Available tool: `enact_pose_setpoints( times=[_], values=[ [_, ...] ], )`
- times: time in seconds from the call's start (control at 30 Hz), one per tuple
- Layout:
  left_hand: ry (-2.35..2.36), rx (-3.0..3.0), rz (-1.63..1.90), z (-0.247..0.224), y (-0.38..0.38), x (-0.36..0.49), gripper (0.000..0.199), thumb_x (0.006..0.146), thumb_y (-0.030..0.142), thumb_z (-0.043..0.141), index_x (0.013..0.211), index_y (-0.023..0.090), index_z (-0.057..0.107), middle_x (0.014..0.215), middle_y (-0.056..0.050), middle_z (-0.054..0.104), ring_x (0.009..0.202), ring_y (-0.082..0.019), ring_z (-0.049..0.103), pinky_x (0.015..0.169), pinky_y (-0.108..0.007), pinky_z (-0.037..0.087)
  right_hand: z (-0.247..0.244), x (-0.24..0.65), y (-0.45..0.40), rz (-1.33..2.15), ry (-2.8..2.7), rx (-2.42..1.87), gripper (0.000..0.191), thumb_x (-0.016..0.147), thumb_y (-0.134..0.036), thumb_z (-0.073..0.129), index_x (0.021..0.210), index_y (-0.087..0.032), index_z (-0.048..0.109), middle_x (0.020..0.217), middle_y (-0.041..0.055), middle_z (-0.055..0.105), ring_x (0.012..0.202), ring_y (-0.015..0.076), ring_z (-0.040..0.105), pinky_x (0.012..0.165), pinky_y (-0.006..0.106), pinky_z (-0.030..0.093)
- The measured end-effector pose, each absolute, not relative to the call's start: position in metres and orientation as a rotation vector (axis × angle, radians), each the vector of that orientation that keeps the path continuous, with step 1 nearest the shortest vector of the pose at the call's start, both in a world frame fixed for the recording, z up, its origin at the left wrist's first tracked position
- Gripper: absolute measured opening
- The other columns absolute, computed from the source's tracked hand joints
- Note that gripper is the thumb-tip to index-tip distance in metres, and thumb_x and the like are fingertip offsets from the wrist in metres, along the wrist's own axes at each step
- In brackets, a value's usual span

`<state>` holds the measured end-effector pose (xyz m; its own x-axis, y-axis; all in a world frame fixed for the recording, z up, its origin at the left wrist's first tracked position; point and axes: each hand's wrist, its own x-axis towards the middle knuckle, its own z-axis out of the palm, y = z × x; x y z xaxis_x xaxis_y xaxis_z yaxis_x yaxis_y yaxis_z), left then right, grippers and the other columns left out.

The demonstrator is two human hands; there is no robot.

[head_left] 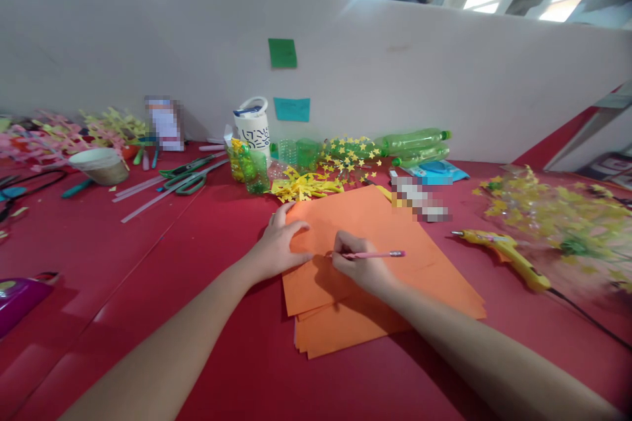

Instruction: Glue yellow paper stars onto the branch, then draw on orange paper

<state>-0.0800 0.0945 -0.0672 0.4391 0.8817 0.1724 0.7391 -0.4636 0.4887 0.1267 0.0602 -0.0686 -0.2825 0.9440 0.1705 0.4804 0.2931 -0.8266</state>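
Observation:
Several sheets of orange paper (375, 217) lie in a loose stack on the red table (222, 355) in front of me. My left hand (285, 243) rests on the stack's left edge, thumb and fingers spread apart. In my right hand (363, 263) is a pink pencil (378, 254), gripped in a writing hold over the middle of the top sheet. Its tip is at the paper, close to my left hand's fingers; the eraser end points right. Any marks under the tip are too faint to make out.
Right of the paper lies a yellow glue gun (508, 253) with a cord, beside yellow star decorations (543, 210). Behind are green plastic bottles (417, 143), a white tumbler (253, 128) and yellow paper cutouts (301, 184). Green scissors (190, 177) and a tub (101, 166) stand left.

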Motion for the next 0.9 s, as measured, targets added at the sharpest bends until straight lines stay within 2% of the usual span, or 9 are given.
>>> enact_pose_setpoints(
  times=[0.9],
  values=[
    [1.373, 2.349, 0.607, -0.0695, 0.0959, -0.0817, 0.052, 0.066, 0.044, 0.07, 0.113, 0.024, 0.055, 0.144, -0.011, 0.011, 0.133, -0.039, 0.018, 0.102, -0.055, 0.029, -0.0696, 0.1276, 0.0567, 0.877, -1.976, -1.205, 0.014, 0.066, -0.009, 0.046, 0.061, -0.019, 0.038, 0.05, -0.0063, 0.038, 0.046, 0.0065, 0.031, 0.043, 0.02, 0.021]
  ],
)
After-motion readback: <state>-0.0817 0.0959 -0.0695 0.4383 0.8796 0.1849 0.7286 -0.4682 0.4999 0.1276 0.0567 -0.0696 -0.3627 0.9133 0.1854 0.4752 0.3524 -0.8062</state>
